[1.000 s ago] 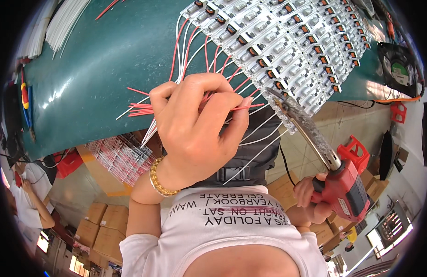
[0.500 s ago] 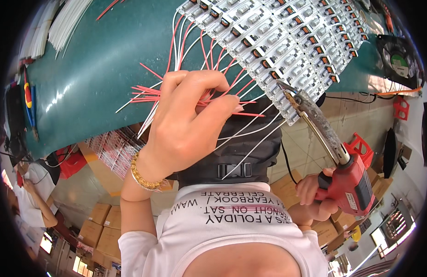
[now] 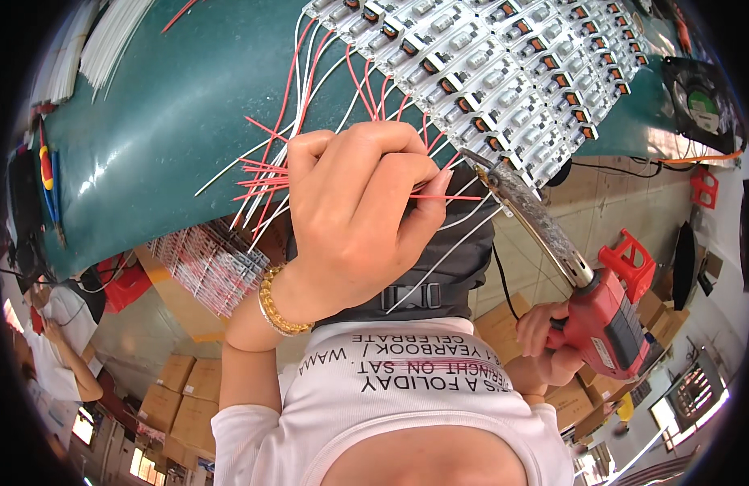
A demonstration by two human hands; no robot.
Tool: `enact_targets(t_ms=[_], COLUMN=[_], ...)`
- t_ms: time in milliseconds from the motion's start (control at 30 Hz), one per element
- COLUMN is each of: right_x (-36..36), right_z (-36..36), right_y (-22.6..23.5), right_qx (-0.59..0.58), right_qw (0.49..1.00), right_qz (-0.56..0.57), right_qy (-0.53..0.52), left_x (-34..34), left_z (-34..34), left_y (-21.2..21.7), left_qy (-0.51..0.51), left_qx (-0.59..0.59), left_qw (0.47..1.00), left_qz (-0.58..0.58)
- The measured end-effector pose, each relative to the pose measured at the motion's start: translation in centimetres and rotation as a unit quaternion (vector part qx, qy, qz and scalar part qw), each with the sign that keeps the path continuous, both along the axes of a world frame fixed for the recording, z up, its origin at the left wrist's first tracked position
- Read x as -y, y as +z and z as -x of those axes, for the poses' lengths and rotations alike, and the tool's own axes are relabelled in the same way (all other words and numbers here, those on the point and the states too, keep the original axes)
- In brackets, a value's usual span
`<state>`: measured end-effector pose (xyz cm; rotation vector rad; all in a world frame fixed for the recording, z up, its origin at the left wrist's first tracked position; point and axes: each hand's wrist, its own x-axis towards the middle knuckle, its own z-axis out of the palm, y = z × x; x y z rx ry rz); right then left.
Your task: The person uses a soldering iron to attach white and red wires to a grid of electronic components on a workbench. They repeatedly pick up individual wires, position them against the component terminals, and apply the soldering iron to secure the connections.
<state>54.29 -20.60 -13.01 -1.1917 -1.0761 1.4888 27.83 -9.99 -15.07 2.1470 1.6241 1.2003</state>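
My left hand (image 3: 358, 215) is closed around a bunch of red wires (image 3: 265, 180), one of which sticks out past the thumb toward the board edge. In my right hand (image 3: 548, 344) is a red soldering gun (image 3: 605, 328). Its long metal barrel slants up and left, and its dark tip (image 3: 481, 166) lies at the near edge of a panel of small white circuit boards (image 3: 504, 89). Whether the tip touches the panel I cannot tell. Red and white wires (image 3: 309, 69) run from the panel's left edge, several passing behind my left hand.
The panel lies on a green tabletop (image 3: 172, 121). White wire bundles (image 3: 119, 40) and a yellow-red handled tool (image 3: 46, 166) lie at left. A black fan (image 3: 698, 105) stands at far right. Wired boards (image 3: 208, 263) sit below the table edge; a co-worker (image 3: 66, 340) is at lower left.
My left hand has moved right toward the panel edge with the red wires, its thumb drawn in. The soldering gun has shifted slightly left. The panel has slid a little left in view.
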Motion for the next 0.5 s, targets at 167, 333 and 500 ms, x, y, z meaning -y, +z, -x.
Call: enact_targets(t_ms=[167, 333, 500], right_x=[0.6, -1.1, -1.2], right_z=[0.0, -0.3, -0.3], right_y=[0.3, -0.5, -0.7], right_qx=[0.044, -0.032, -0.012], right_qw=[0.998, 0.992, 0.992], right_qz=[0.009, -0.103, -0.099], right_qy=[-0.035, 0.07, 0.081], left_x=[0.0, -0.2, -0.1], left_z=[0.1, -0.1, -0.1], left_y=[0.1, 0.0, -0.1], left_qy=[0.003, 0.005, 0.011], left_qx=[-0.003, 0.002, 0.005], left_qw=[1.0, 1.0, 1.0], left_qz=[0.003, -0.006, -0.013])
